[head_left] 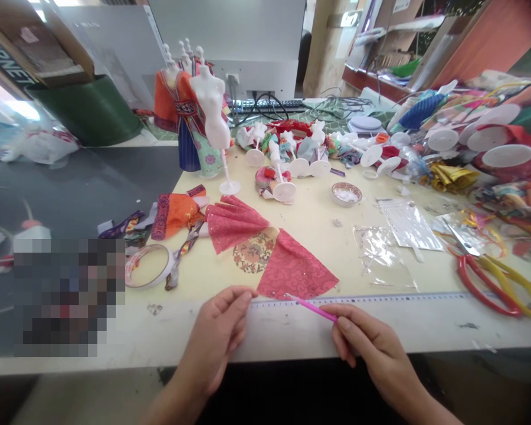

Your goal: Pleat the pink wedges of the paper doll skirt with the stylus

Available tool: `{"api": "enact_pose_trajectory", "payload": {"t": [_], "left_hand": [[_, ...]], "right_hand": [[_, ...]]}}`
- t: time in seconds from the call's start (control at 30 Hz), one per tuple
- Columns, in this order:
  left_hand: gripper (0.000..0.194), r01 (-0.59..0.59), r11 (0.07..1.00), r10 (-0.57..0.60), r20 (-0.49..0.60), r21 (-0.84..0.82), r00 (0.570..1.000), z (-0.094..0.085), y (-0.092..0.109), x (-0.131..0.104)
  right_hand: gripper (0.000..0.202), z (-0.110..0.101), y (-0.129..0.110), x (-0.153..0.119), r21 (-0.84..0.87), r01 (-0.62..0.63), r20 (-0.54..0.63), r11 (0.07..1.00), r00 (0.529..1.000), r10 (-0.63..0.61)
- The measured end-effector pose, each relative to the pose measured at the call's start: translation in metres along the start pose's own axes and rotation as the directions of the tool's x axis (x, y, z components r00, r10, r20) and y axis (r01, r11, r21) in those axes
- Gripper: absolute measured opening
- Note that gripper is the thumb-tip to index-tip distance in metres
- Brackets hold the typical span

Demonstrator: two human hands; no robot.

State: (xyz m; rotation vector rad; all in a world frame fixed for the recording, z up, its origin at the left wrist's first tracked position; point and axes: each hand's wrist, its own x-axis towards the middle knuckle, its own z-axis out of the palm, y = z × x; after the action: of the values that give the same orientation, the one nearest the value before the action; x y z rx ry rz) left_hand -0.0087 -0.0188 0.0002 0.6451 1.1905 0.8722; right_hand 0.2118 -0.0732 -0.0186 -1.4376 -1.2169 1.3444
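My right hand (367,336) is closed round a slim pink pen-like stick (316,310). The stick's pale tip rests at the lower edge of a red patterned cloth panel (298,268) dotted with small shiny specks. Thumb and forefinger of my left hand (223,324) are pinched together at that panel's lower left corner. Behind it lies a pleated red cloth piece (236,221), with a beige floral cloth piece (253,254) between the two. A ruler (371,300) runs along the table just below the cloth.
A tape roll (148,265) and an orange cloth (174,215) lie left. At the back stand a bare white mini mannequin (212,112) and dressed ones. A small bowl (346,193), clear plastic bags (383,257) and red-and-yellow scissors (491,283) are on the right.
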Motion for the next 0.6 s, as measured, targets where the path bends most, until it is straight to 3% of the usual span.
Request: {"api": "enact_pose_trajectory", "payload": {"t": [0.1,0.23,0.6], "left_hand": [[0.014,0.005,0.997,-0.007,-0.032,-0.08,0.999,-0.012,0.007,0.002],[0.018,0.063,0.981,-0.057,0.036,-0.185,0.998,-0.015,0.009,0.001],[0.01,0.119,0.988,-0.104,0.146,-0.096,0.984,0.001,-0.004,-0.001]], "right_hand": [[0.029,0.003,0.0,0.007,-0.152,0.087,0.021,0.985,0.996,-0.085],[0.026,0.001,-0.002,0.012,-0.323,0.153,-0.011,0.934,0.986,-0.165],[0.021,-0.026,0.002,0.004,-0.475,0.147,-0.102,0.868,0.97,-0.22]]}}
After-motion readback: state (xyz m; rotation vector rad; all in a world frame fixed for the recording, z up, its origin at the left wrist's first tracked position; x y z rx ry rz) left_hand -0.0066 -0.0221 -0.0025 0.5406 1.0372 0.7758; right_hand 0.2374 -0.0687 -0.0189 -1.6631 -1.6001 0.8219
